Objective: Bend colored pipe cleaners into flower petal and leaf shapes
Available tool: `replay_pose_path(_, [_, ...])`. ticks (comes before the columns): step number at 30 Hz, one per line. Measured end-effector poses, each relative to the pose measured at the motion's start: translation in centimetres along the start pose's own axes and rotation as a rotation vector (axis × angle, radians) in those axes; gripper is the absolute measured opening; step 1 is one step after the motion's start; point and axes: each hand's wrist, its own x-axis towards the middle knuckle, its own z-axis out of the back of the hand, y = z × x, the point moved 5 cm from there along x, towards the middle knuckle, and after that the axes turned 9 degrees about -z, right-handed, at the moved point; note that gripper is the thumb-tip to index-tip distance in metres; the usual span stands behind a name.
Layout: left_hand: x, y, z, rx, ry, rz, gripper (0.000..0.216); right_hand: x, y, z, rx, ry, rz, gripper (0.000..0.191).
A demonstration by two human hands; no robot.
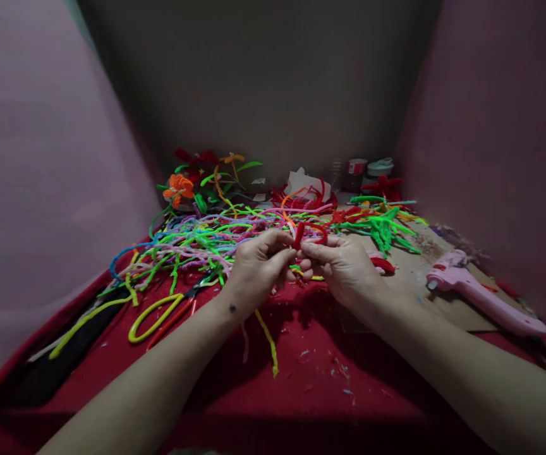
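My left hand (pixel 257 265) and my right hand (pixel 344 265) meet at the middle of the red cloth (pixel 301 373). Both pinch a red pipe cleaner (pixel 309 230) that is bent into a loop above the fingertips. A yellow pipe cleaner (pixel 268 341) trails down from under my left hand. Just behind the hands lies a tangled heap of coloured pipe cleaners (pixel 201 240).
A pink glue gun (pixel 481 297) lies on brown cardboard (pixel 424 265) at the right. Scissors with yellow and red handles (pixel 159 316) lie at the left. Pipe-cleaner flowers (pixel 182 186), green pieces (pixel 382 230) and two small jars (pixel 368 170) stand at the back. Pink walls close both sides.
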Motion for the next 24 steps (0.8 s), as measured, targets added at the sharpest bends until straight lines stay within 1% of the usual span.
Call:
replay_pose_path(2, [0.2,0.1,-0.2,-0.146,0.080,0.091,0.020,-0.1,-0.1,0.0,-0.029,0.016,-0.001,0.017])
replay_pose_path(5, [0.3,0.4,-0.5,-0.301,0.217,0.173,0.024,0.0,-0.1,-0.1,-0.047,0.048,-0.002,0.016])
replay_pose_path(8, [0.3,1.0,-0.6,-0.388,0.288,0.226,0.022,0.0,-0.2,-0.2,-0.051,0.065,-0.030,0.016])
replay_pose_path(13, [0.4,1.8,-0.6,-0.533,0.257,0.290,0.017,0.0,-0.2,-0.4,-0.017,0.091,-0.050,0.016])
replay_pose_path(16, [0.4,2.2,-0.7,-0.577,0.231,0.339,0.015,0.0,-0.3,-0.4,0.002,0.108,-0.044,0.014])
replay_pose_path(18, [0.3,2.2,-0.8,-0.554,0.218,0.338,0.015,0.1,-0.4,-0.3,0.041,0.110,-0.042,0.016])
replay_pose_path(21, [0.2,2.1,-0.9,-0.457,0.192,0.316,0.017,0.3,-0.4,-0.1,0.110,0.089,-0.050,0.020])
replay_pose_path(24, [0.0,2.0,-1.1,-0.391,0.198,0.331,0.017,0.5,-0.4,0.0,0.103,0.067,-0.056,0.016])
